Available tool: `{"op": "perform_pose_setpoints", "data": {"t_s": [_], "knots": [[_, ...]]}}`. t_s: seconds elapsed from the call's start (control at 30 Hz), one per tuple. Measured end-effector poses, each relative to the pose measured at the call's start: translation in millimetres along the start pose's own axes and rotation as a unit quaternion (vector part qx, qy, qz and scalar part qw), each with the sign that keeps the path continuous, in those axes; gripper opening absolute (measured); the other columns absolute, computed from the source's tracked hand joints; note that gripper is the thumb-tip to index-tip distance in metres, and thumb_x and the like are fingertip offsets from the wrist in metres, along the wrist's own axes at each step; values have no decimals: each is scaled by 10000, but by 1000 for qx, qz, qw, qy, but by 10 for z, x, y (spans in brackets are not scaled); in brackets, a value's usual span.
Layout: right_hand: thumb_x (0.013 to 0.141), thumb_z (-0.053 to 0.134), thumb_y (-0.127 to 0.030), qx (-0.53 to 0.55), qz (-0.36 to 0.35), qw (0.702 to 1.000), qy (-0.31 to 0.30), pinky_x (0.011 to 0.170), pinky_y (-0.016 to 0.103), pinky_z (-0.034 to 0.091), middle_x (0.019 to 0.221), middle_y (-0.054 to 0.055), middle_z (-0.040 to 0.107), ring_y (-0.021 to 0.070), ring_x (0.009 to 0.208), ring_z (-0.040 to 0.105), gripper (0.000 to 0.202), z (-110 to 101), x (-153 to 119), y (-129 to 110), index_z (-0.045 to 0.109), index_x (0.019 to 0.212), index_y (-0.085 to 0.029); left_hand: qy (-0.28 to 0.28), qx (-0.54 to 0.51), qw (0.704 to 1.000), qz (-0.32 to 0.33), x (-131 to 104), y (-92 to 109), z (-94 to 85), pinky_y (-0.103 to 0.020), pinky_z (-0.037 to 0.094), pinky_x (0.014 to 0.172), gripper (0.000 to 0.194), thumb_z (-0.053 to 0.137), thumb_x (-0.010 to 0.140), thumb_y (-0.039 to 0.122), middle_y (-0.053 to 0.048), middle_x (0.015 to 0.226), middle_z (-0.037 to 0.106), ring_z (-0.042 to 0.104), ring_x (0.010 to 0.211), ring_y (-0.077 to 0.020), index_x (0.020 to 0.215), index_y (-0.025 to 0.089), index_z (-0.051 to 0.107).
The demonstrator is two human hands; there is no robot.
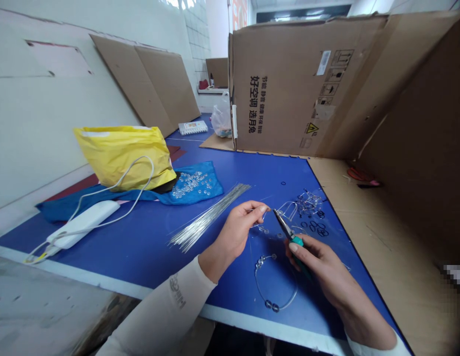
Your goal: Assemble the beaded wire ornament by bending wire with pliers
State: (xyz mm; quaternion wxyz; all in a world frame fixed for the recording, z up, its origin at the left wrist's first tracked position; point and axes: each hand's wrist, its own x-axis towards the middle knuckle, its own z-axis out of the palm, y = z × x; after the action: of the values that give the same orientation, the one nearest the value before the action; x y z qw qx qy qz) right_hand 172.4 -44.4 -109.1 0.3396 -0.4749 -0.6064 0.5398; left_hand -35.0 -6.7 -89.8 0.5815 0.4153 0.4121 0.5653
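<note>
Blue bag (pixel 215 174) bears beads (pixel 191 184); right fingers (pixel 302 253) grip pliers (pixel 297 241).

Blue tabletop (pixel 248 170) bears wire bundle (pixel 211 217), beaded loop (pixel 269 304), black rings (pixel 321 230).

From my remote view, the left sleeve (pixel 159 314) is off-white, smooth and fairly snug, ending in a plain cuff. Grey lettering (pixel 177 291) sits near it, too skewed for me to read fully. Both the left hand (pixel 237 227) and right hand (pixel 313 254) are bare; of the right sleeve (pixel 381 352) I see only a pale edge.
</note>
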Motion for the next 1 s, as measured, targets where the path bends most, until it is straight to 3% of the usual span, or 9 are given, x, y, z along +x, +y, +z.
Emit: {"op": "perform_pose_setpoints", "data": {"t_s": [0.13,0.23,0.3,0.4,0.53,0.7,0.87,1.0], "knots": [[897,642,-620,-12,11,1000,-3,652,310,386,746,15,578,173,698,506,427,5,6,-3,631,803,-203,38,25,999,1,34,-39,-8,-299,447,797,129,770,779,268,-33,872,675,571,802,-141,856,169,739],[899,632,-620,-23,11,1000,0,659,311,386,756,13,577,173,708,508,426,4,9,0,628,810,-203,84,105,989,62,51,-50,-15,-306,457,794,95,746,807,259,-35,860,686,587,813,-159,864,183,742],[901,626,-615,-32,10,999,3,667,312,388,758,10,578,173,712,508,422,4,13,0,627,807,-204,111,211,961,141,63,-57,-27,-309,456,788,49,718,837,233,-29,826,680,590,801,-166,849,196,749],[882,642,-606,-44,12,999,7,665,315,395,752,9,586,175,702,510,409,0,29,4,636,809,-204,104,347,904,225,98,-91,-55,-306,458,782,98,687,860,166,-22,775,673,604,786,-171,808,211,756],[868,657,-589,-55,11,998,24,654,319,413,743,18,605,182,694,523,389,-23,60,38,662,822,-203,74,392,898,184,167,-193,-87,-299,468,748,117,698,842,145,-25,792,709,631,758,-173,770,217,757],[869,661,-571,-55,15,998,38,632,315,428,777,32,627,185,700,537,369,-45,87,107,685,863,-203,54,347,931,95,188,-292,-77,-274,462,657,96,676,850,198,-10,739,711,631,667,-155,774,201,735],[851,660,-579,-75,15,996,50,626,325,434,786,52,675,207,713,580,369,-53,94,98,690,872,-212,64,293,951,75,181,-331,-71,-268,481,660,75,662,838,233,-10,735,704,637,671,-153,822,199,728],[839,649,-563,-142,3,986,87,719,374,463,850,70,729,247,778,636,354,-66,91,73,701,907,-220,66,261,962,46,197,-338,-75,-281,509,694,142,641,831,203,-31,780,727,645,684,-155,913,188,756]]}}
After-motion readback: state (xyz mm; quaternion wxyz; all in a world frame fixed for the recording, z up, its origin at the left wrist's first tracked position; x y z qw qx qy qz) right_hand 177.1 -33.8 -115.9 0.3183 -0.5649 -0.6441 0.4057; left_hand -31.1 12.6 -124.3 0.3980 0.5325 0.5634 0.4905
